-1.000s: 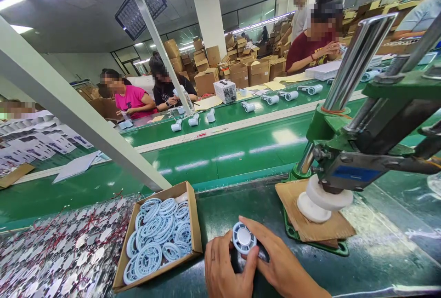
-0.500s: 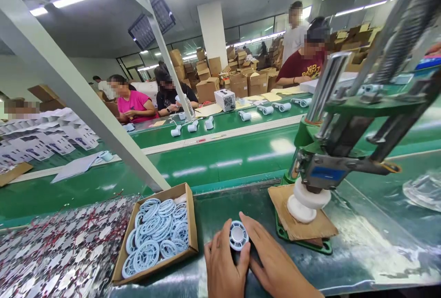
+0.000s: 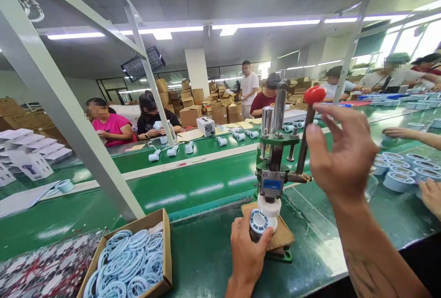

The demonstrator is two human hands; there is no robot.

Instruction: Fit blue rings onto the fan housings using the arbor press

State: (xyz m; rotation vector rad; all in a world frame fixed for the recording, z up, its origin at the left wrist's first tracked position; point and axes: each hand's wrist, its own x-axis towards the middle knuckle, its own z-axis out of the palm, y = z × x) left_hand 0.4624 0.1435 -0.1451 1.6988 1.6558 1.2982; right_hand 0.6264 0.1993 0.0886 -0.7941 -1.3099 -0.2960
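Note:
My left hand is closed around a small round blue-and-white fan part, holding it at the white pad under the head of a green hand press. The press stands on a piece of brown cardboard. My right hand is raised, fingers spread and empty, just right of the press lever with its red knob, not touching it.
A cardboard box of light-blue rings sits at the front left beside a heap of small metal pieces. A green conveyor runs across, with workers seated behind it. Another person's hands and round parts lie at the right.
The view swung up and right. My left hand carried the fan part from the bench to the press pad. My right hand let go of it and rose toward the red-knobbed lever.

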